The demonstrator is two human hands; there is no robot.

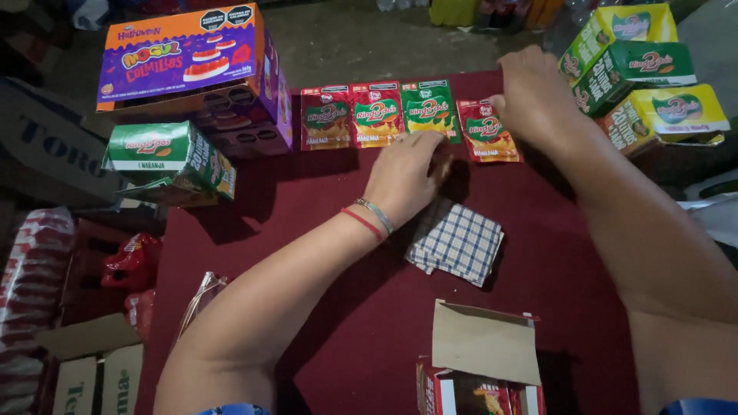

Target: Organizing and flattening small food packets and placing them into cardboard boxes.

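Note:
Four small snack packets lie in a row at the far edge of a dark red table (pixel 338 253): a red one (pixel 324 117), a second red one (pixel 377 115), a green one (pixel 428 109) and a red one at the right end (pixel 487 132). My left hand (pixel 406 175) rests on the table just below the green packet, fingers curled, with bracelets on the wrist. My right hand (pixel 538 96) touches the top right corner of the rightmost red packet. Whether either hand pinches anything is hidden.
A folded checked cloth (pixel 455 243) lies mid-table. An opened carton (pixel 480 361) sits at the near edge. An orange-purple candy box (pixel 184 61) and a green box (pixel 169 154) stand left; several green and yellow boxes (pixel 646 73) are stacked right.

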